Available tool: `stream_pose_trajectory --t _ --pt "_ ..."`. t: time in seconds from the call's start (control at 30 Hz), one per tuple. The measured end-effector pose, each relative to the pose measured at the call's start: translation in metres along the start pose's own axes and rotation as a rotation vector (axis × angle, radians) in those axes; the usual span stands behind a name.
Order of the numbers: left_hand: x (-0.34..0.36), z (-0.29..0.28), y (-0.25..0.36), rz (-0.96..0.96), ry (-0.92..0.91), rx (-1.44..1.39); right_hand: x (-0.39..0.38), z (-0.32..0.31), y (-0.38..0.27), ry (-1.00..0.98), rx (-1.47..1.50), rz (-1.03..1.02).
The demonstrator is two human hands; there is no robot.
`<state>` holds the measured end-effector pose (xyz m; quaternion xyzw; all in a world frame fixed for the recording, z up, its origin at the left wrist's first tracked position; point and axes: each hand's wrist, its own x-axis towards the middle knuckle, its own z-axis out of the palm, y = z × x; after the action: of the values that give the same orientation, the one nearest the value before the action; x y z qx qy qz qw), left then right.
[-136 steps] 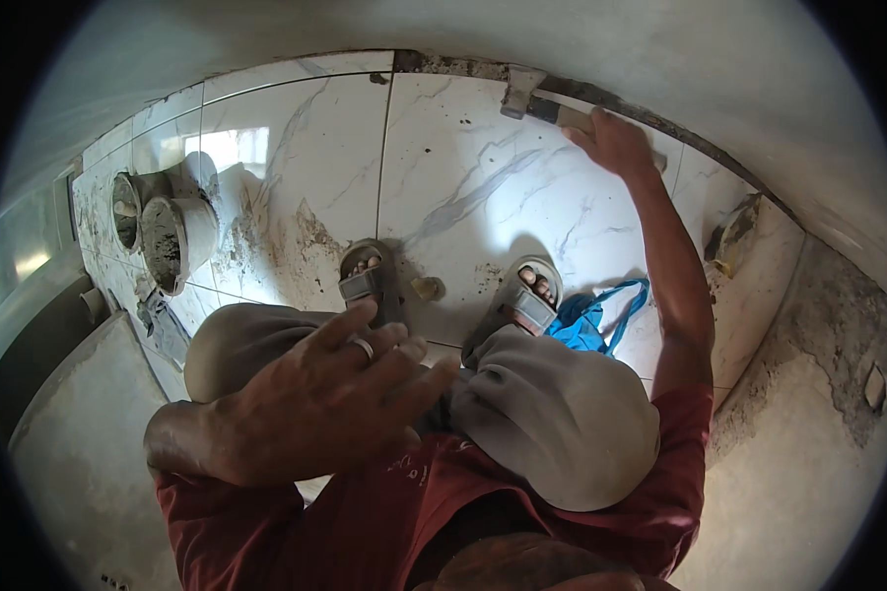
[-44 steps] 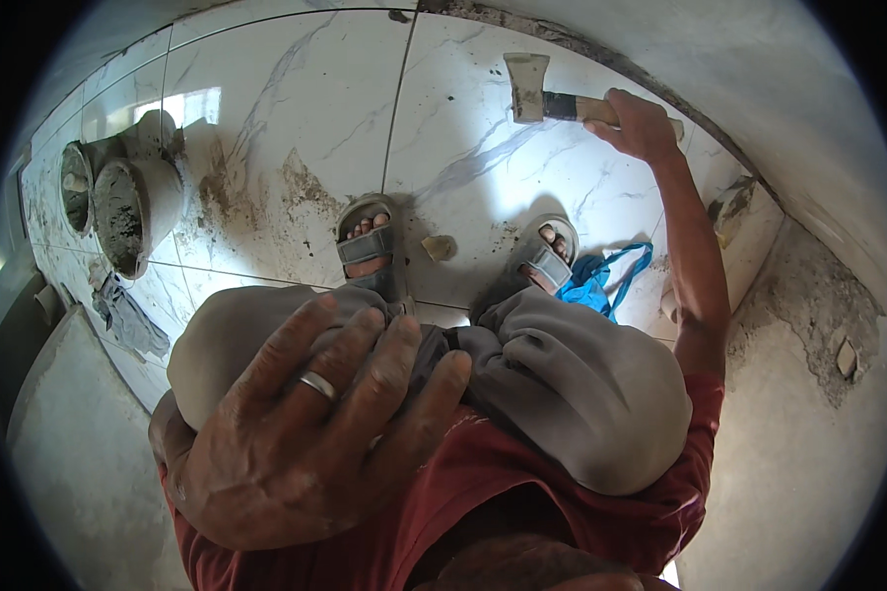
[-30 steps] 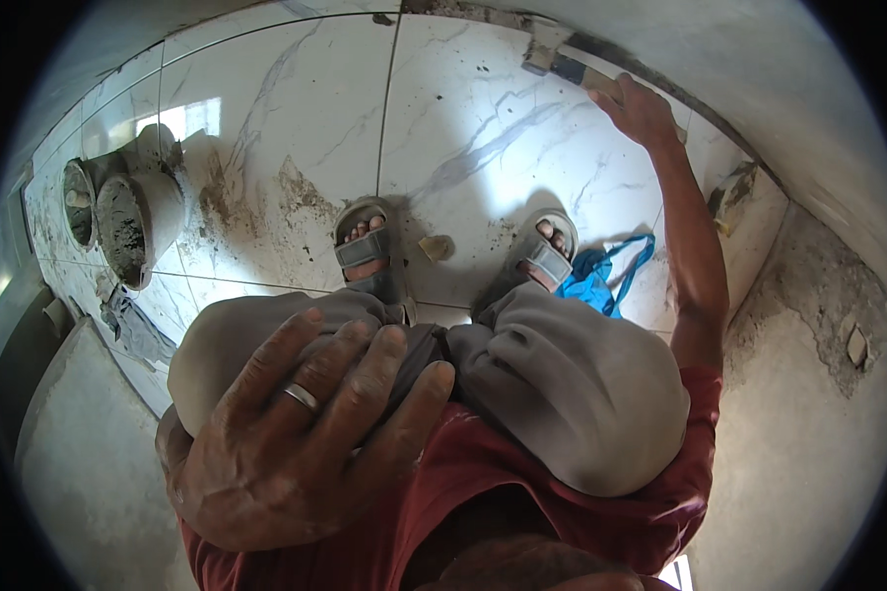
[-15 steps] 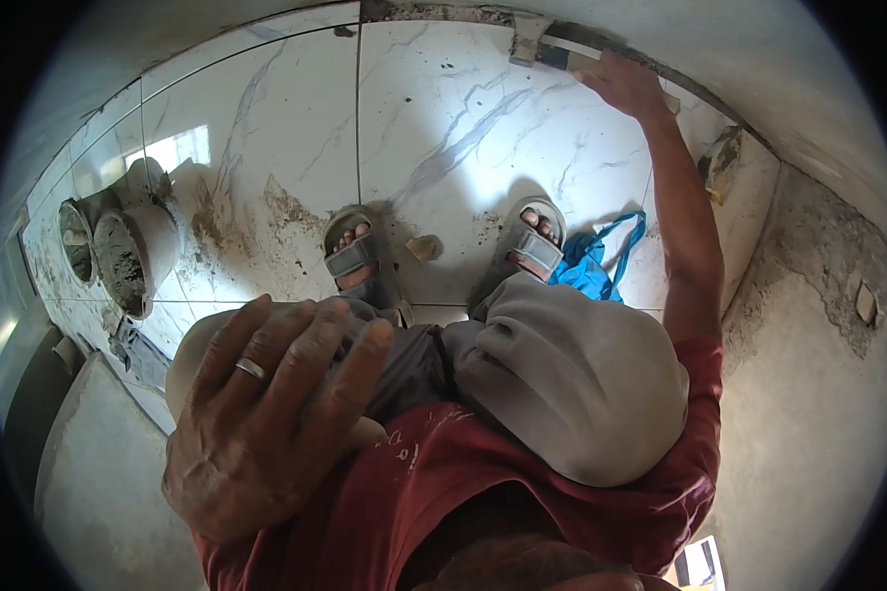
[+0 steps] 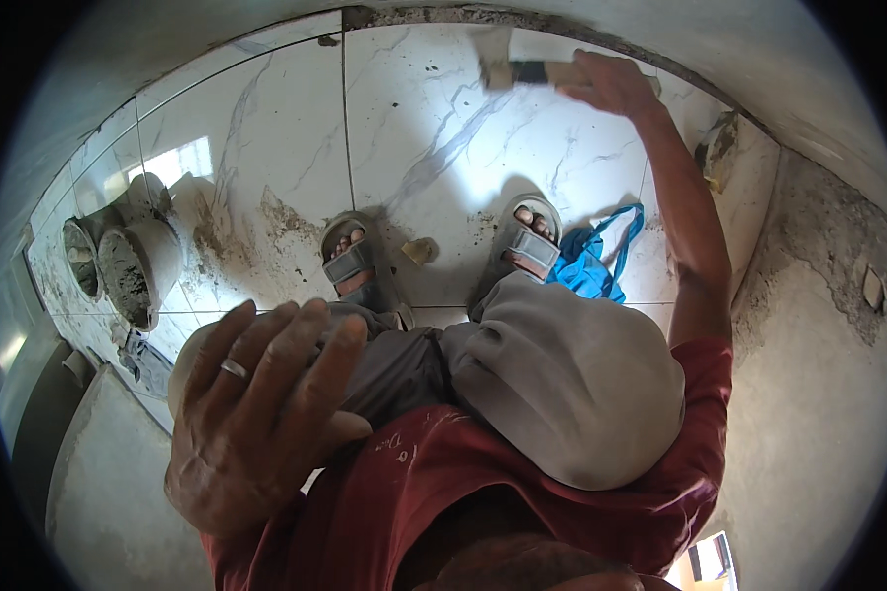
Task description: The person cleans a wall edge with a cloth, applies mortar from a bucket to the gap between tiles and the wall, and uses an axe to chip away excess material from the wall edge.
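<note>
My right hand (image 5: 616,85) is closed round the light wooden handle of a hammer (image 5: 530,73) at the far wall. Black wrapping covers the handle beside its broad grey head, which is blurred and raised a little off the far edge of the white marbled tile floor (image 5: 434,128). A dark, rough gap (image 5: 434,16) runs between tiles and wall there. Close to me, my left hand (image 5: 256,414) is held over my left knee, its fingers stretched and slightly apart, with a ring on one. It holds nothing.
Two buckets (image 5: 148,256) with grey mortar stand at left. A blue cloth bag (image 5: 591,261) lies beside my right sandal (image 5: 534,236). A small tan chunk (image 5: 419,250) sits between my feet. Mortar smears and crumbs mark the tiles; the right wall (image 5: 828,266) has rough patches.
My right hand has lifted the hammer away from the wall edge, its head shifting left and toward me. My left hand stays over the knee, moved only slightly.
</note>
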<state>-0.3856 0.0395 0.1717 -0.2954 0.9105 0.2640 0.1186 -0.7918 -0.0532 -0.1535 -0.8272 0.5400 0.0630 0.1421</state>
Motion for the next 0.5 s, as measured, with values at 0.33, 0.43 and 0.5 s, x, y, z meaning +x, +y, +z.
stream_pose_trajectory --t 0.33,0.43,0.5 --pt "0.006 0.0 -0.002 0.013 -0.013 0.008 -0.003 -0.005 0.022 -0.061 -0.045 0.263" --pt "0.003 -0.001 0.001 -0.011 -0.026 0.022 0.001 -0.035 -0.017 -0.119 0.022 0.177" --pt "-0.001 -0.002 0.001 -0.006 -0.031 0.024 -0.006 -0.062 -0.044 -0.104 0.216 0.05"
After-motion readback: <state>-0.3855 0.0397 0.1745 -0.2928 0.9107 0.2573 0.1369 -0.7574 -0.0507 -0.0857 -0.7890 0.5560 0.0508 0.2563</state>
